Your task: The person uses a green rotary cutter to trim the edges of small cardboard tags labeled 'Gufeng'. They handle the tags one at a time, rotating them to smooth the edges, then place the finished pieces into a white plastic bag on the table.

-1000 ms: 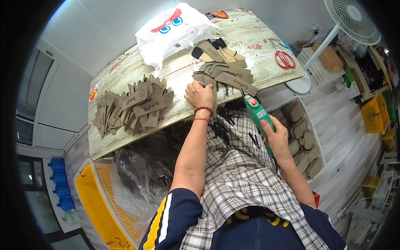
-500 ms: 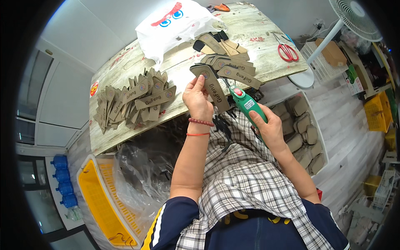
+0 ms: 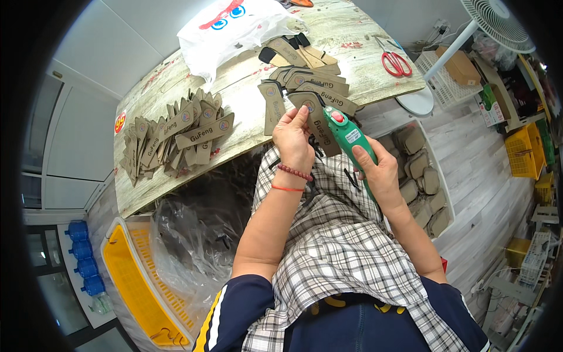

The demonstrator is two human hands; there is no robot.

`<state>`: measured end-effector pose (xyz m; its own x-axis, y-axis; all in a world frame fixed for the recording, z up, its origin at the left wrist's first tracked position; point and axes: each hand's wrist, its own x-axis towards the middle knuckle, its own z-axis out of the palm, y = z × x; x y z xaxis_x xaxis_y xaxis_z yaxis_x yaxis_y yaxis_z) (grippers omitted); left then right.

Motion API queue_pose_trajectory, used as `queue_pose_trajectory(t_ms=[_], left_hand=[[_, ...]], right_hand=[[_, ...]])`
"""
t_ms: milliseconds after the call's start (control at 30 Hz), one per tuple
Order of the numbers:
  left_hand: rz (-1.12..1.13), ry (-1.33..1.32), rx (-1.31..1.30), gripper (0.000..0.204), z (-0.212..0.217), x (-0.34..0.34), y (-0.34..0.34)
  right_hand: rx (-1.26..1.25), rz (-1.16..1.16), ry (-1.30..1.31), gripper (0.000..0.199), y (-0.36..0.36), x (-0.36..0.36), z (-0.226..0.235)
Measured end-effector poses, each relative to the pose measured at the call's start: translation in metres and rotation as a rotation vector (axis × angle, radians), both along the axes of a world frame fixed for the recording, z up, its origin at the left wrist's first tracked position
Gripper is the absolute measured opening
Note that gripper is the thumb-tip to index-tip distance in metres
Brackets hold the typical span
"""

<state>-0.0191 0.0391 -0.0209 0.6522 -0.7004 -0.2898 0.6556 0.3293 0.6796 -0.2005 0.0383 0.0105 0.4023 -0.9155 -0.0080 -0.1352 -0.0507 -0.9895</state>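
head view: the left hand (image 3: 295,138) pinches a tan insole-shaped piece (image 3: 316,120) between thumb and fingers, holding it up just above the near edge of the wooden table (image 3: 246,88). the right hand (image 3: 375,173) is wrapped tight around a green handheld power tool (image 3: 347,138) with a red button, whose tip touches the piece held in the left hand. just beyond the hands a small stack of the same tan pieces (image 3: 305,76) lies on the table, a few dark ones among them. to the left a larger loose heap of tan pieces (image 3: 176,138) spreads over the tabletop. a white plastic bag (image 3: 234,26) with a red and blue print lies at the far side, and red-handled scissors (image 3: 396,61) rest near the right end of the table. below the table on the right, a white bin (image 3: 437,176) holds more grey-brown pieces. a yellow crate (image 3: 135,281) stands at lower left with a clear plastic bag (image 3: 187,246) beside it. a checked apron (image 3: 340,252) covers the person's lap.
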Motion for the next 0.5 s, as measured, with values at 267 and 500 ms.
queue_pose_trajectory(t_ms=[267, 500], left_hand=[[-0.003, -0.213, 0.006, 0.006, 0.005, -0.001, 0.011], [0.023, -0.527, 0.061, 0.011, 0.011, 0.015, 0.012]], right_hand=[[0.011, 0.019, -0.015, 0.044, -0.004, -0.005, 0.006], [0.028, 0.041, 0.001, 0.044, -0.002, -0.011, 0.008]])
